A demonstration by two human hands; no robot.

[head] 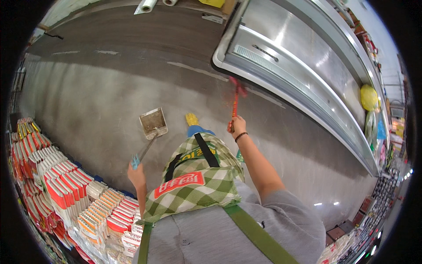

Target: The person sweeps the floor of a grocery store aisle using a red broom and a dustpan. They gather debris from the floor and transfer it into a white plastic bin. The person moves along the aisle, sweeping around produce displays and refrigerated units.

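In my left hand [136, 173] is the upper end of a long-handled dustpan, where something light blue [135, 161] shows at the grip. Its thin grey handle slopes down to the dustpan's pan [152, 120], a pale scoop with a dirty inside and a small whitish scrap near the handle joint. My right hand [238, 126] is closed around the orange-red patterned handle [235, 107] of what looks like a broom. Its red head [238, 86] is blurred, close to the base of a metal display case.
The metal display case [290, 66] runs along the right, with a yellow bag [370, 98] at its far end. Stacked packaged goods [66, 188] line the left. Grey floor [89, 95] with worn pale streaks lies ahead, and white rolls [146, 5] are at the top.
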